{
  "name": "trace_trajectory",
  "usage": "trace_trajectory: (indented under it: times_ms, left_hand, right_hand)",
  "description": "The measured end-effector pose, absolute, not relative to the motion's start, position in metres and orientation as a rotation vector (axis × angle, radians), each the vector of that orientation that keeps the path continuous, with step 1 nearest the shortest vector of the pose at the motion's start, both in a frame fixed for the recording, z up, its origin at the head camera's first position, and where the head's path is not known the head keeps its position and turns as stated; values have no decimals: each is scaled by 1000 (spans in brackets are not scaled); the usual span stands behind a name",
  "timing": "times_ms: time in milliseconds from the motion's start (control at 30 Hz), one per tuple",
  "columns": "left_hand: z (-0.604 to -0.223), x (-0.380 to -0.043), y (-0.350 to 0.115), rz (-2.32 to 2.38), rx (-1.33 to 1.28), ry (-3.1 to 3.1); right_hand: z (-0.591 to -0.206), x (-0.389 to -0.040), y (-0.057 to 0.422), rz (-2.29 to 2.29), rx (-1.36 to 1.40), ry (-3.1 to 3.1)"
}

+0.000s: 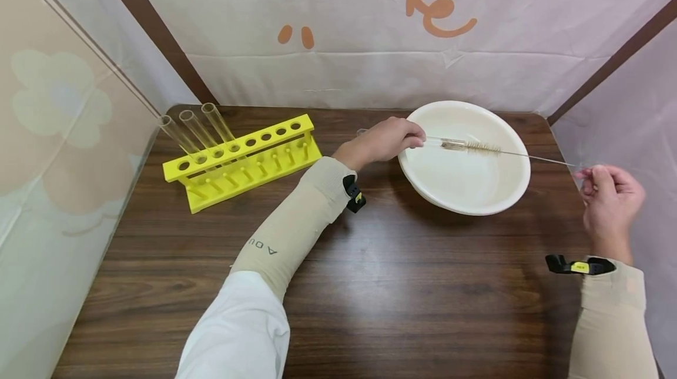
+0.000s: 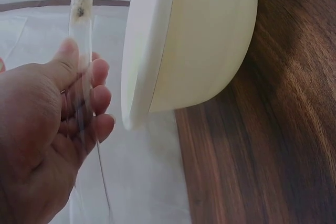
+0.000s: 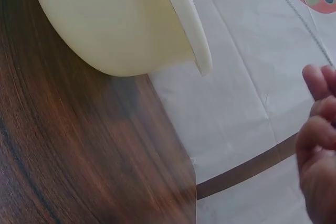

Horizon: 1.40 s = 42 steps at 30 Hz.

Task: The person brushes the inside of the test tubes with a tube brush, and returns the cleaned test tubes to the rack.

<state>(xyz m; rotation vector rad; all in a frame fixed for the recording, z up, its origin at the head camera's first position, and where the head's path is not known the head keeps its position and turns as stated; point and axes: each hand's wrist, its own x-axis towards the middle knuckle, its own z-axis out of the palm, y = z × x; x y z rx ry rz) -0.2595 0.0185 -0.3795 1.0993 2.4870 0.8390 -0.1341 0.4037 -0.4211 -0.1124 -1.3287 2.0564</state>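
Over the white basin [image 1: 465,194], my left hand [image 1: 383,141] grips a clear glass test tube [image 2: 81,29], thumb on one side and curled fingers on the other. The bristles of a test tube brush [image 1: 485,148] are partly inside the tube's mouth and partly out in the open. To the right of the basin, my right hand [image 1: 613,200] pinches the end of the brush's thin wire handle [image 1: 550,160]. In the right wrist view only the curled fingers [image 3: 317,135] show at the edge.
A yellow test tube rack [image 1: 176,172] stands on the left of the brown wooden table [image 1: 402,302], holding three tilted clear test tubes [image 1: 197,127] at its left end. Printed cloth walls [image 1: 359,73] enclose the table at the back and sides.
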Motion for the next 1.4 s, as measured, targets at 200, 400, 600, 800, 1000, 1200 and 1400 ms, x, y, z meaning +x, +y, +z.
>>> trace_trajectory:
  times_ms: [200,400,600,800,1000,1200,1400]
  left_hand:
    - [-381,-262,21,883,1108,2503]
    - [-382,-264,21,909,1081,2528]
    - [-381,-264,21,903,1072,2543]
    - [-380,-264,21,895,1051,2549]
    - [-382,-264,20,888,1066,2549]
    - [-381,-264,20,824,1006,2539]
    - [-381,-264,19,808,1014,2542]
  right_hand:
    - [-408,-128,408,2229,-407,-1410]
    - [-402,-123,419,2517,-491,-1485]
    - [-401,-121,423,2638,-544,-1483]
    - [-403,-120,423,2655,-442,-1433]
    - [-407,-119,420,2513,-256,-1437]
    - [-414,-123,412,2414,-130,-1255]
    - [-420,-126,411,2324,20,-1199]
